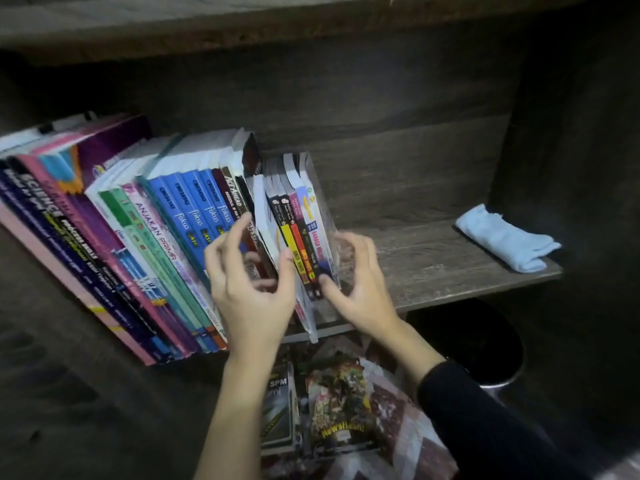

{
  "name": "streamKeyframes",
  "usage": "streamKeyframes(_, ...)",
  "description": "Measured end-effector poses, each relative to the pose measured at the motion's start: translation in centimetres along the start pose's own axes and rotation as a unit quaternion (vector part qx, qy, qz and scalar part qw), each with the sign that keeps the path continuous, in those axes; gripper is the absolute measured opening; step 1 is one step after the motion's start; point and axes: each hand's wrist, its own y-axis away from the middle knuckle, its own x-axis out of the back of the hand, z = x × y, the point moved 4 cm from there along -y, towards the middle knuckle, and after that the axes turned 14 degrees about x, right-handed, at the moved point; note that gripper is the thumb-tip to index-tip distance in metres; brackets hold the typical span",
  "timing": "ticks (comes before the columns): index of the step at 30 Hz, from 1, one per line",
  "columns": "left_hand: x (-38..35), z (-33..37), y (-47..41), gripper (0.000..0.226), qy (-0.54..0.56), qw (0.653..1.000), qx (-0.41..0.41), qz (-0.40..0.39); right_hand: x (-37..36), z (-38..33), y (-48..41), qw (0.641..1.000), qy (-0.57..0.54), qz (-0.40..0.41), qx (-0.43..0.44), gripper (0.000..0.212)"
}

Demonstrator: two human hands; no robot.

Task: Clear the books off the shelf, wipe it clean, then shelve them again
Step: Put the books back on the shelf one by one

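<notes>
Books, loose pile (332,410): a few volumes with a comic cover uppermost, lying on patterned fabric (408,455) below the shelf edge, nearest the viewer. Not yet shelved.

Round black bin (478,341): under the shelf's right end, beside the pile.

Left hand (249,275): raised at the shelf front, fingers spread and loosely bent. The thumb tip touches a white-edged book and the index finger lies against the spines to its left. Whether it actually grips anything cannot be told.

Right hand (360,282): holds the small paperbacks (301,233), thumb on the lower ends of their spines, fingers round the outer cover, which is blurred.

Small paperbacks: upright at the right end of the row, tilted slightly, bracketed by both hands.

Row of textbooks (166,220): fills the left half of the shelf (433,268), spines out, all leaning left.

Blue cloth (502,239): folded, lying on the bare right end of the shelf, well apart from the books and from either hand.

Back panel (381,116) and upper board (242,15): dark wood grain, dimly lit.

Status, as judged: with the cloth set aside and most books standing, clearing and wiping appear done and reshelving well advanced. What remains is seating the paperbacks and lifting the loose pile into the free space.
</notes>
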Motion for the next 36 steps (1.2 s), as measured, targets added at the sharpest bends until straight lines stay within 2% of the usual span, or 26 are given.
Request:
streamKeyframes(2,0.2,0.1,0.1,0.045,0.001,0.999,-0.032,-0.010,0.0,-0.2,1.4,0.995,-0.001,-0.095,-0.028,0.055)
streamKeyframes(5,0.3,-0.4,-0.3,0.039,0.003,0.998,-0.064,-0.027,-1.1,-0.6,2.6,0.957,0.017,-0.284,-0.049,0.063)
streamKeyframes(7,0.2,-0.9,-0.5,0.039,-0.012,0.996,-0.080,-0.040,-1.9,-0.7,3.1,0.947,0.041,-0.316,-0.041,0.060)
streamKeyframes(9,-0.1,-1.1,-0.5,0.040,-0.050,0.994,-0.091,-0.034,-2.6,-0.5,3.3,0.950,0.045,-0.306,-0.036,0.052)
streamKeyframes(11,-0.3,-1.2,-0.7,0.042,-0.102,0.990,-0.096,0.006,-3.3,-0.3,3.3,0.953,0.052,-0.297,-0.031,0.047)
streamKeyframes(15,-0.8,-1.5,-2.0,0.042,-0.177,0.977,-0.103,0.060,-4.4,0.3,3.1,0.962,0.068,-0.263,-0.039,0.047)
streamKeyframes(19,-1.5,-1.3,-2.7,0.043,-0.219,0.967,-0.110,0.065,-4.4,1.1,2.6,0.973,0.069,-0.214,-0.059,0.047)
streamKeyframes(24,-1.4,-1.4,-3.8,0.044,-0.257,0.961,-0.067,0.069,-5.5,1.2,2.5,0.974,0.126,-0.182,-0.057,0.044)
streamKeyframes(30,-2.3,-0.8,-4.7,0.043,-0.289,0.954,-0.029,0.069,-6.2,2.1,2.1,0.978,0.137,-0.112,-0.112,0.011)
streamKeyframes(36,-3.2,-0.3,-4.8,0.045,-0.321,0.944,-0.001,0.071,-6.8,2.5,1.7,0.976,0.176,-0.080,-0.104,0.014)
